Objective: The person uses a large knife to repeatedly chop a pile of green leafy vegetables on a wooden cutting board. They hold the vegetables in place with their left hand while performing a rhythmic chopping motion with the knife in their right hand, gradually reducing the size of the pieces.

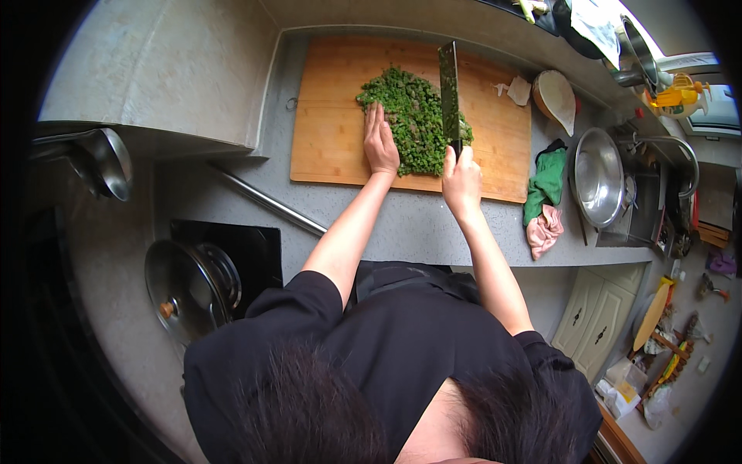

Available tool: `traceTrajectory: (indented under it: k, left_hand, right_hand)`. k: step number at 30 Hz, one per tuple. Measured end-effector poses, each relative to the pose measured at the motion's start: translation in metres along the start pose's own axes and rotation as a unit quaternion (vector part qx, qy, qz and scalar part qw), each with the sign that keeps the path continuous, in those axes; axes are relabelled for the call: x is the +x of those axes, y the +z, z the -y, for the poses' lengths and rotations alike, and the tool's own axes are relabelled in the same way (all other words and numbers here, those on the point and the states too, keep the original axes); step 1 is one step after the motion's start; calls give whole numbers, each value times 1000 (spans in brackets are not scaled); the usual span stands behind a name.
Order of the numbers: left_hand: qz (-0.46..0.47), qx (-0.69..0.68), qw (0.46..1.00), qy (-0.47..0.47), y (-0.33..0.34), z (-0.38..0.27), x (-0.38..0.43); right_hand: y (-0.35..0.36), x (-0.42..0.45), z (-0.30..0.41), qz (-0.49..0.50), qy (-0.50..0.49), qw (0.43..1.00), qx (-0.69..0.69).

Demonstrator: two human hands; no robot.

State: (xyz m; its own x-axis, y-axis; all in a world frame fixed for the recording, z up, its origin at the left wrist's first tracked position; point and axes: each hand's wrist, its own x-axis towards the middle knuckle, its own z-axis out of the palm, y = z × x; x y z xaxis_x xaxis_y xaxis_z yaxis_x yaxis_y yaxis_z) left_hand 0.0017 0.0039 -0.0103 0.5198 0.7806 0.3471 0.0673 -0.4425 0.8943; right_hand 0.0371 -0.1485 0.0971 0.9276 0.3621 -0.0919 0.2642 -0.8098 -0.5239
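Finely chopped greens lie heaped in the middle of a wooden cutting board. My left hand presses flat at the left edge of the heap, fingers together and pointing away from me. In my right hand is the black handle of a cleaver. Its broad blade points away from me over the right side of the heap, with green bits stuck to it. A few greens lie to the right of the blade.
Right of the board are a green cloth, a pink cloth, a steel basin by the sink and a ladle-shaped shell. A pale scrap lies on the board. A metal bar and a lidded pot are at left.
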Motion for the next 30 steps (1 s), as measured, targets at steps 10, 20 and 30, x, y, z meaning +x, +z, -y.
traceTrajectory:
  k: [10,20,30]
  left_hand:
    - [2,-2,1000,1,3,3,2]
    - [12,-4,1000,3,2,3,-2]
    - [8,4,1000,5,4,5,-1]
  right_hand:
    - [11,11,-14,25,23,999,-22]
    - [15,7,-19,23,25,999,-41]
    - [15,9,-26,38,16,999,15]
